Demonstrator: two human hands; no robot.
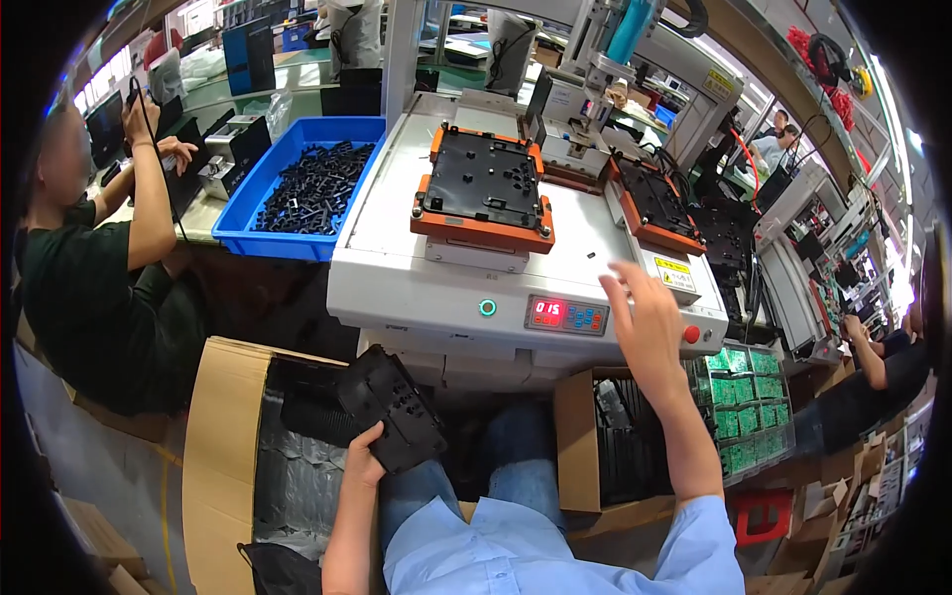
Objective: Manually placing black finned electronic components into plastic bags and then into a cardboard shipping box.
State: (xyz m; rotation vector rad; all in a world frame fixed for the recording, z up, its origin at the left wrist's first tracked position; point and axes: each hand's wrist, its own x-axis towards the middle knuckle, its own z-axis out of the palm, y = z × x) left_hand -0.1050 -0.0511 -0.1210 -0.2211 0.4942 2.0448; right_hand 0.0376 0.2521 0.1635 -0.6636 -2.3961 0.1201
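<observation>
My left hand (366, 454) grips a black plastic housing panel (394, 409) by its lower edge, holding it tilted above my lap and beside an open carton. In front of the machine's panel, my right hand (650, 327) is raised with thumb and fingers apart and nothing visible in it. Just beyond its fingertips, a small black piece (591, 255) lies on the white machine bed (397, 238). An orange fixture (483, 234) there carries another black panel (481, 177). A second orange fixture (666, 236) with a black part stands to its right.
A blue tray (281, 245) of small black parts stands left of the machine. Cartons flank my legs, the left carton (223, 446) holding wrapped parts. Green circuit boards (739, 407) sit at right, near a red button (691, 334). A co-worker (99, 268) sits at far left.
</observation>
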